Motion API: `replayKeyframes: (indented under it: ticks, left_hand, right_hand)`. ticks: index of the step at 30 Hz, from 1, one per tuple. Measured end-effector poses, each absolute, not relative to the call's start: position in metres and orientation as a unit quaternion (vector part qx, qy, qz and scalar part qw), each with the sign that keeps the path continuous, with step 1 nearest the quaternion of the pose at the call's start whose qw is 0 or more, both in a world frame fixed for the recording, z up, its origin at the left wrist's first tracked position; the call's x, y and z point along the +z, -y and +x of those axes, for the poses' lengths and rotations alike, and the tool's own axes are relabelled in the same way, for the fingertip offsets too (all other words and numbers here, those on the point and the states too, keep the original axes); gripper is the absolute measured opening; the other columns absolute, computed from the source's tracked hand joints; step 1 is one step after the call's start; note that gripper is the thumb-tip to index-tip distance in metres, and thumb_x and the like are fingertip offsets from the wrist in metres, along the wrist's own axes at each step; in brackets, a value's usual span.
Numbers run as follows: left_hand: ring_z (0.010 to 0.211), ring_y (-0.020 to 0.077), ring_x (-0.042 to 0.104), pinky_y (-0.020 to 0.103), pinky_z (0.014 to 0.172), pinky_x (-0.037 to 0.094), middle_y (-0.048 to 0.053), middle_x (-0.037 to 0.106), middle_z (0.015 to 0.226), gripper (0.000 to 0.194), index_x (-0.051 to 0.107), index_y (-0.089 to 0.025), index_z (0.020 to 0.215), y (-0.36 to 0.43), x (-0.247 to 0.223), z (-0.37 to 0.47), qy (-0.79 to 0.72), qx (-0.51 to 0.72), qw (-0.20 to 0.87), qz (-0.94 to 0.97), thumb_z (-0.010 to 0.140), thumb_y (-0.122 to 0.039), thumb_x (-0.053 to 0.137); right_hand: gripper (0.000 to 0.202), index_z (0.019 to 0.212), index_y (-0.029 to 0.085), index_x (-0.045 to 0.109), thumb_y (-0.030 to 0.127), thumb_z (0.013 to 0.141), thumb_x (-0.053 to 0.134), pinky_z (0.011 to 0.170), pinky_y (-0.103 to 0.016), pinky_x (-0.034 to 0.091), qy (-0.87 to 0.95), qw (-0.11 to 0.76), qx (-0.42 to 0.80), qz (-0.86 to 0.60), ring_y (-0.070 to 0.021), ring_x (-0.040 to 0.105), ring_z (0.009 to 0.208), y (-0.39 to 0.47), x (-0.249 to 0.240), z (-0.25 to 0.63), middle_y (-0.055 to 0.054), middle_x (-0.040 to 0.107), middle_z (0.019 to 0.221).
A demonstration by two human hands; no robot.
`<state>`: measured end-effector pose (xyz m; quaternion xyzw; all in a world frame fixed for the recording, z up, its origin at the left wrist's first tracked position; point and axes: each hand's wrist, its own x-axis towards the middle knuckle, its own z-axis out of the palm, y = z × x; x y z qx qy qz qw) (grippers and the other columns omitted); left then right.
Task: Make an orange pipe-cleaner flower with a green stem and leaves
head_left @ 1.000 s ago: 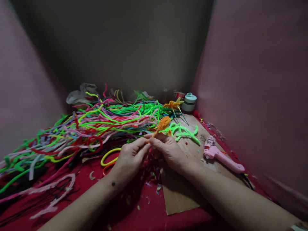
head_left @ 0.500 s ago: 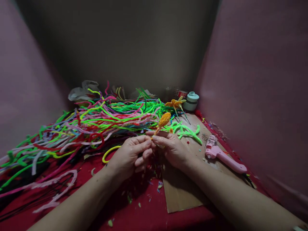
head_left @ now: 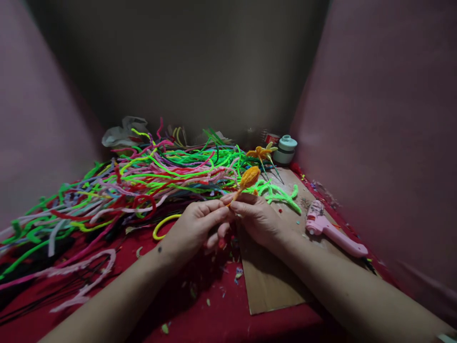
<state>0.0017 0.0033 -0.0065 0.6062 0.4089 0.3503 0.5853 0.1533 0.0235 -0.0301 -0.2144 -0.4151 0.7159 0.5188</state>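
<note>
An orange fuzzy petal-shaped piece [head_left: 250, 177] points up and to the right from between my two hands. My right hand [head_left: 259, 219] pinches its narrow lower end between thumb and fingers. Close against it on the left, my left hand [head_left: 202, 228] has thumb and forefinger pressed together at the bottom tip of the same orange piece. The exact fingertip contact there is partly hidden. Behind the piece lie bright green fuzzy stems [head_left: 280, 194] and orange-yellow flowers [head_left: 262, 152] on thin green stems.
A large heap of coloured pipe cleaners [head_left: 171, 174] spreads over the red cloth [head_left: 210, 319] at left and centre. Brown cardboard [head_left: 271, 290] lies beneath my right arm, with a pink glue gun [head_left: 335, 233] on it. A pale green jar [head_left: 285, 150] stands behind. A yellow ring [head_left: 160, 227] sits left.
Both hands have shifted slightly right with the orange piece, which now leans more to the right.
</note>
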Motion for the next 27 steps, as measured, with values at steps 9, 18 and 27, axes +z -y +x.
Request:
replayKeyframes:
  ticks: [9, 18, 27]
  left_hand:
    - [0.052, 0.0072, 0.046, 0.018, 0.051, 0.036, -0.003, 0.052, 0.060, 0.018, 0.062, -0.016, 0.080, -0.005, -0.015, 0.000, -0.459, 0.393, 0.273, 0.748, 0.085, -0.026, 0.048]
    - [0.026, 0.0007, 0.020, 0.013, 0.026, 0.027, -0.008, 0.044, 0.044, 0.017, 0.059, -0.016, 0.076, -0.003, 0.000, 0.002, -0.321, 0.357, 0.752, 0.452, 0.084, -0.031, 0.054]
    - [0.028, 0.0036, 0.026, 0.016, 0.029, 0.028, -0.007, 0.045, 0.045, 0.024, 0.057, -0.017, 0.073, -0.001, -0.001, 0.002, -0.367, 0.320, 0.669, 0.562, 0.086, -0.036, 0.048]
  right_hand:
    - [0.014, 0.079, 0.018, 0.072, 0.027, 0.068, 0.072, 0.061, -0.025, 0.043, 0.473, 0.520, 0.665, -0.253, -0.0116, 0.056, 0.061, -0.019, -0.028, 0.150, 0.000, 0.065, 0.069]
    - [0.021, 0.090, 0.018, 0.072, 0.024, 0.070, 0.071, 0.063, -0.025, 0.044, 0.455, 0.485, 0.723, -0.190, -0.0100, 0.057, 0.059, -0.025, -0.028, 0.157, 0.001, 0.065, 0.065]
    - [0.014, 0.083, 0.019, 0.071, 0.022, 0.069, 0.072, 0.060, -0.025, 0.044, 0.456, 0.494, 0.716, -0.189, -0.0104, 0.055, 0.057, -0.027, -0.032, 0.156, 0.001, 0.063, 0.065]
